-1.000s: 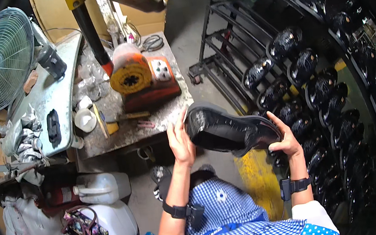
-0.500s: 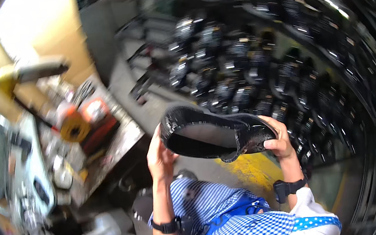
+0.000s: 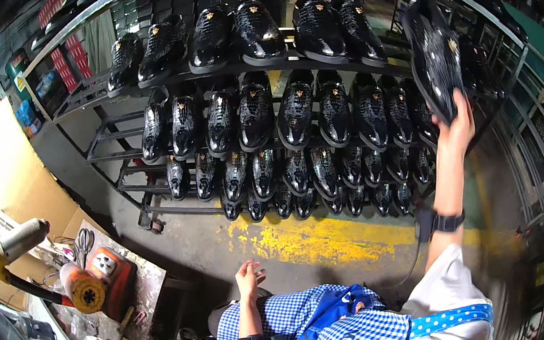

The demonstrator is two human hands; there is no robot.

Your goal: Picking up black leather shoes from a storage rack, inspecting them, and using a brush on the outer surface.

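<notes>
A glossy black shoe with a crocodile-like texture and a small gold ornament is in my right hand. Those fingers are closed around its toe end, and my arm reaches out to the upper right. The shoe stands nearly upright by the right end of the rack's top row. My left hand is low in front of my blue checked apron, holding nothing, its fingers loosely apart. Rows of similar black shoes fill the metal rack ahead.
At the left, a workbench carries an orange-red device, scissors and small tools. A yellow-and-grey lamp-like arm rises beside cardboard. Yellow paint marks the floor below the rack. Metal frames stand at the right.
My right hand has carried the shoe from in front of me to the rack's upper right. My left hand has let go and dropped lower. The view has turned toward the rack.
</notes>
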